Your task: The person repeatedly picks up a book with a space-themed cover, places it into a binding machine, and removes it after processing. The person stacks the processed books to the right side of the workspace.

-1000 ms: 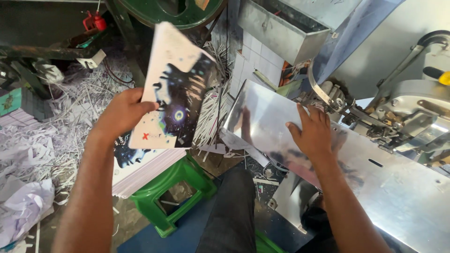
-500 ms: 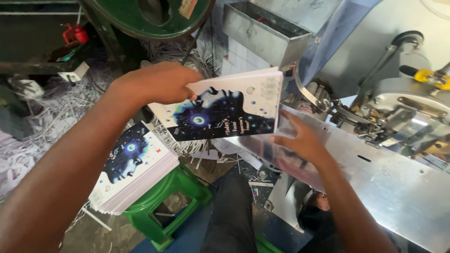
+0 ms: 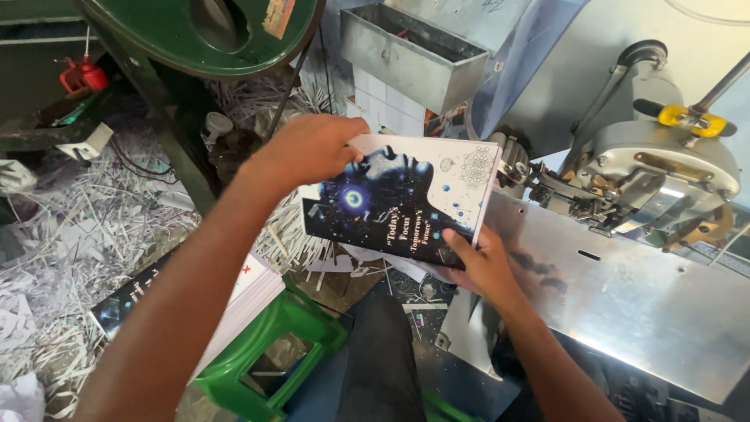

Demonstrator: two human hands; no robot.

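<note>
Your left hand [image 3: 308, 148] grips the top-left corner of the dark-covered booklet [image 3: 398, 199], fingers closed over its edge. Your right hand [image 3: 480, 262] supports the booklet's lower right corner, thumb pressed on the cover, fingers underneath. The booklet hangs in the air just left of the steel machine table [image 3: 625, 289], above the green stool [image 3: 266, 352] bearing a stack of booklets [image 3: 234, 301].

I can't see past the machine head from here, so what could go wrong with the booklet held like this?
1. The booklet is held over the steel plate, and the right hand under it sits close to the machine head; fingers could be caught.
2. The left hand grips only the top corner, so the booklet could slip.
3. The stack overhangs the green stool and might tip into the paper scraps.
</note>
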